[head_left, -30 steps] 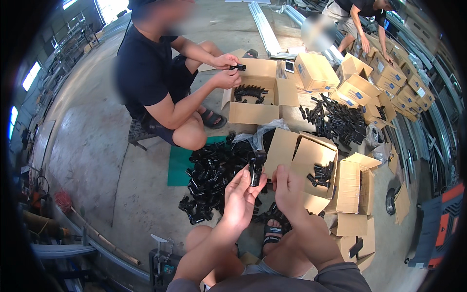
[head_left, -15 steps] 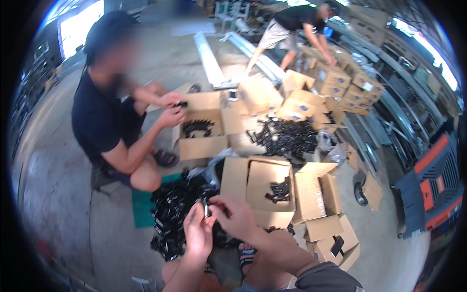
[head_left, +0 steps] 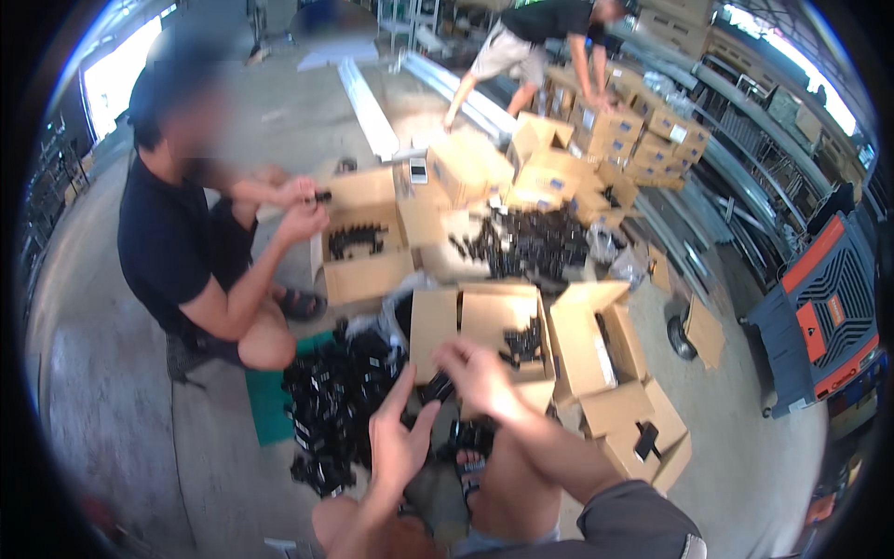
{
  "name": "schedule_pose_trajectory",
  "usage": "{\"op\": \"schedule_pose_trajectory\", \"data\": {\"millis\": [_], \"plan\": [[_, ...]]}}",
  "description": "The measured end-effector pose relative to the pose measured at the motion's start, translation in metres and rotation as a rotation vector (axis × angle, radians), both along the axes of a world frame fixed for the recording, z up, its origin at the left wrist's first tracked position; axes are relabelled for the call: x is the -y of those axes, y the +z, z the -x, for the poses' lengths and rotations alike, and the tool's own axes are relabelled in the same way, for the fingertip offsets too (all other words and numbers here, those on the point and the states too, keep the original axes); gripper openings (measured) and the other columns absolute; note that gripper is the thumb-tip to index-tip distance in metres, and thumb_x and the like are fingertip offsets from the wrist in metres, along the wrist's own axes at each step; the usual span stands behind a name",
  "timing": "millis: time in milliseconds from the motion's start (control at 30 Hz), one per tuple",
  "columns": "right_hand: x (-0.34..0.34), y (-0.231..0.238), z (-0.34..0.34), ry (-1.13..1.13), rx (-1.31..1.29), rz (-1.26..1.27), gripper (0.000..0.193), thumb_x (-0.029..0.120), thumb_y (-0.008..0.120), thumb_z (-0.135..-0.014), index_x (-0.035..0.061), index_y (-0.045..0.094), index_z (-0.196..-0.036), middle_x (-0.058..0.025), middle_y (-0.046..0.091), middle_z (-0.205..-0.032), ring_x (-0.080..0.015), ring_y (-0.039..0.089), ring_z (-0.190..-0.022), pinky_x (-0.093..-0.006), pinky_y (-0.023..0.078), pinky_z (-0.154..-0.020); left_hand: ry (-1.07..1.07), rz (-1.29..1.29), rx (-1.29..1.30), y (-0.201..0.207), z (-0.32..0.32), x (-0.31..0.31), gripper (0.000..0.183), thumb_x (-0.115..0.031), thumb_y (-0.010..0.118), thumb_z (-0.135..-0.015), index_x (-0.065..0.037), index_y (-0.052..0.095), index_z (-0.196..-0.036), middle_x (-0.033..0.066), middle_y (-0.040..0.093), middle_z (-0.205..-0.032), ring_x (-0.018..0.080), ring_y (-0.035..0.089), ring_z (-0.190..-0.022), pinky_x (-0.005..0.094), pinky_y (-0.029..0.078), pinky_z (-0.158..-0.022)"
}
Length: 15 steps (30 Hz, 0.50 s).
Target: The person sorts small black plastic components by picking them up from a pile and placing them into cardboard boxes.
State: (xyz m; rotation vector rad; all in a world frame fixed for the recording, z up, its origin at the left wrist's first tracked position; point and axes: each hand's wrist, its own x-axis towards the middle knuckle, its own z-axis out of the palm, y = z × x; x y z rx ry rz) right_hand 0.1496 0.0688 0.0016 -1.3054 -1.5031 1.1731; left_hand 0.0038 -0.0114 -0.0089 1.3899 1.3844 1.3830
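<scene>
A small black part lies between my two hands, in front of the nearest carton. My left hand has its thumb and forefinger around the near end of this part. Curled over the far end, my right hand is smeared by motion, so its fingertips' grip is unclear. To the left of my hands spreads a heap of similar black parts on a green sheet. Just beyond my right hand, an open carton holds several black parts.
At left a crouching co-worker handles a black piece over an open carton. Another pile of black parts lies farther off. Open cartons stand at right. A second person bends over stacked boxes. An orange-grey machine stands far right.
My right hand has shifted up and away, and my left hand has opened wider around the part. The view has turned slightly, so the surroundings sit farther left.
</scene>
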Motion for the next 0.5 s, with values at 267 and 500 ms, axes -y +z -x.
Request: {"op": "schedule_pose_trajectory", "data": {"millis": [267, 500], "plan": [[0.032, -0.142, -0.175, -0.106, 0.884, 0.135, 0.046, 0.045, 0.057, -0.095, 0.0007, 0.069, -0.092, -0.0220, 0.069, -0.083, -0.0397, 0.068, -0.083, -0.0468, 0.052, -0.075, -0.021, 0.107, 0.078, 0.013, 0.003, 0.005, 0.045, -0.005, 0.067, -0.090, -0.002, 0.058, -0.133, 0.0181, 0.065, -0.128, 0.0226, 0.062, -0.119, 0.0354, 0.045, -0.104], [0.063, -0.233, -0.210, -0.050, 1.040, 0.321, 0.037, 0.039, 0.061, -0.093, 0.0062, 0.065, -0.110, -0.0175, 0.071, -0.095, -0.0368, 0.067, -0.091, -0.0461, 0.052, -0.081, -0.061, 0.188, 0.152, 0.001, 0.004, 0.005, 0.028, -0.003, 0.061, -0.095, 0.002, 0.065, -0.122, 0.0147, 0.069, -0.120, 0.0193, 0.064, -0.114, 0.0314, 0.047, -0.099]]}}
